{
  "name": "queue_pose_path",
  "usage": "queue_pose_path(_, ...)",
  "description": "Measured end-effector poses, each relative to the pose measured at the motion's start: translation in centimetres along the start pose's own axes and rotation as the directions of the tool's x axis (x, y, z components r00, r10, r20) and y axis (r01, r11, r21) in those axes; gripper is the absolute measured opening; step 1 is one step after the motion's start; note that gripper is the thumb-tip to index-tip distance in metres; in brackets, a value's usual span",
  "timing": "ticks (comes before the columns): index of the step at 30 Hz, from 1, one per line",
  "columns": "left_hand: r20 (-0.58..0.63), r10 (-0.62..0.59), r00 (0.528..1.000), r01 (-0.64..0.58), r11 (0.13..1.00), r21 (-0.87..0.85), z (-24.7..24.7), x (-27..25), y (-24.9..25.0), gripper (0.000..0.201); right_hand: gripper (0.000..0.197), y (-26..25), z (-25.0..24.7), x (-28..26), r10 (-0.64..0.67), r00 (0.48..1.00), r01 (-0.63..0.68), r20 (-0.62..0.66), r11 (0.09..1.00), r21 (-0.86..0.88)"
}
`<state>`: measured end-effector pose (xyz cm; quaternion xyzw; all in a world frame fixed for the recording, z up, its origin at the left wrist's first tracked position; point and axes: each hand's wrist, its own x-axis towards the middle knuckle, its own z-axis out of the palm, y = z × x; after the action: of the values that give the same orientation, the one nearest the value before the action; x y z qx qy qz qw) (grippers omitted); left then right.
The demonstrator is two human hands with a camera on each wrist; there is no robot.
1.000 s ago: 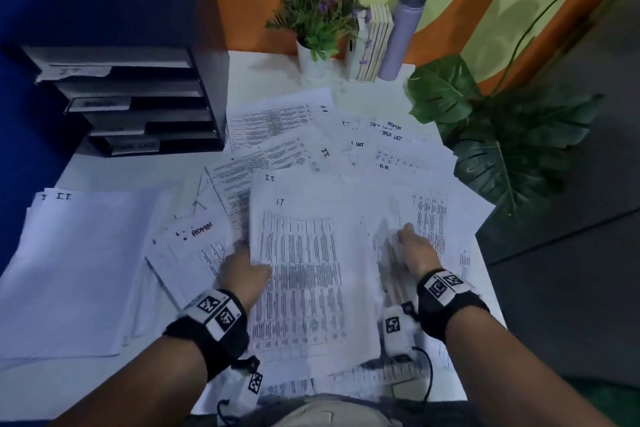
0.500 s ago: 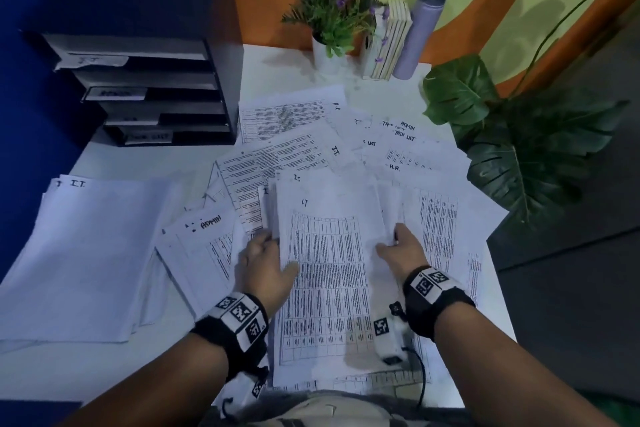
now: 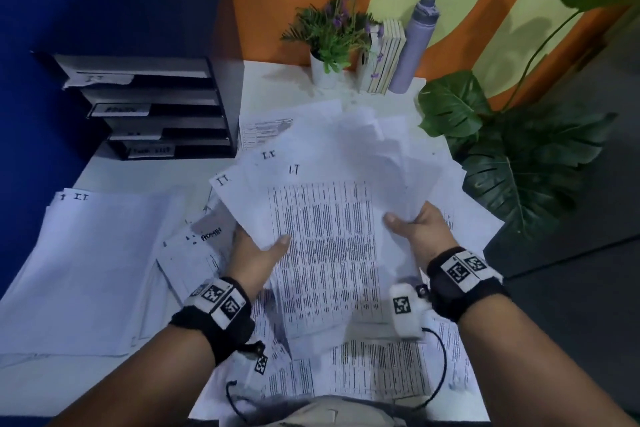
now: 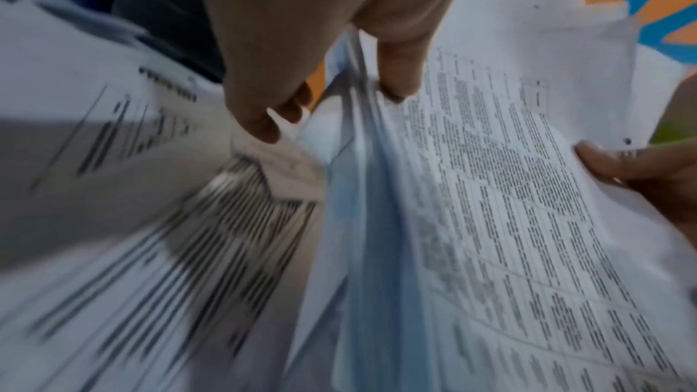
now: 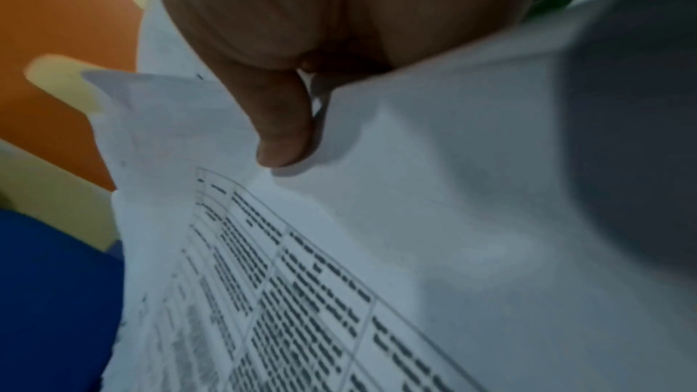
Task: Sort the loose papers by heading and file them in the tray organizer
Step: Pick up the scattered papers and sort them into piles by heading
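Observation:
I hold a bundle of printed sheets headed "I.T" [image 3: 325,236] lifted off the table, tilted toward me. My left hand [image 3: 263,250] pinches its left edge, thumb on top; in the left wrist view the bundle [image 4: 471,190] sits between thumb and fingers [image 4: 399,70]. My right hand [image 3: 412,225] grips the right edge; its thumb [image 5: 283,130] presses on the top sheet [image 5: 415,219]. A neat I.T pile [image 3: 90,270] lies at the left. A sheet headed "ADMIN" [image 3: 204,243] lies under my left hand. The black tray organizer [image 3: 156,107] with labelled shelves stands at the back left.
More loose printed sheets [image 3: 374,367] cover the white table [image 3: 277,80] near me. A potted plant [image 3: 329,42], books [image 3: 384,59] and a grey bottle [image 3: 415,45] stand at the back edge. Large green leaves [image 3: 512,163] overhang the right side.
Both hands gathered the I.T sheets together from the table, then lifted the bundle up and fanned toward the back. My head view shifted slightly.

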<state>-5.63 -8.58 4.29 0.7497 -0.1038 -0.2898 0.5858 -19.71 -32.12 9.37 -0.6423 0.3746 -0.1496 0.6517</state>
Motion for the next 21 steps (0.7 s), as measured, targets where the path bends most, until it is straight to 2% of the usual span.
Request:
queue_pose_path(2,0.002,-0.019,1.0,0.019,0.99,-0.139,-1.1,0.2,2.4,0.061,0.027,-2.1,-0.1,0.0,-0.089,0.996,0.088,0.013,0.995,0.049)
queue_pose_path(5,-0.061,0.101,0.993,-0.115,0.952,-0.284,-3.4,0.5,6.3,0.067,0.017,-5.1,0.4,-0.2,-0.232,0.973,0.228,0.018,0.967,0.114)
queue_pose_path(7,-0.04,0.181,0.983,-0.185,0.946,-0.266,-4.8,0.5,8.2,0.074,0.017,-6.4,0.7,-0.1,-0.289,0.957,0.285,-0.003,0.941,0.182)
queue_pose_path(9,0.014,0.201,0.98,-0.194,0.961,-0.195,-5.7,0.1,9.1,0.065,0.025,-7.0,1.2,-0.1,-0.305,0.952,0.297,-0.005,0.922,0.25)
queue_pose_path(12,0.063,0.225,0.972,-0.219,0.971,-0.094,-6.5,-0.4,9.6,0.03,0.034,-6.7,1.9,-0.1,-0.265,0.964,0.243,0.028,0.918,0.314)
queue_pose_path(15,0.041,0.203,0.978,-0.192,0.964,-0.184,-7.2,-0.8,9.3,0.035,0.036,-5.8,2.4,0.6,-0.169,0.985,0.151,0.021,0.925,0.35)
queue_pose_path(19,-0.041,0.138,0.99,-0.143,0.981,-0.129,-7.3,-0.7,7.0,0.01,0.028,-3.8,3.3,1.0,-0.029,0.997,0.004,0.065,0.937,0.35)
queue_pose_path(21,-0.123,0.098,0.988,-0.11,0.989,-0.094,-7.2,-0.7,5.8,0.005,0.058,-2.6,3.5,1.2,0.038,0.997,-0.057,0.06,0.931,0.361)
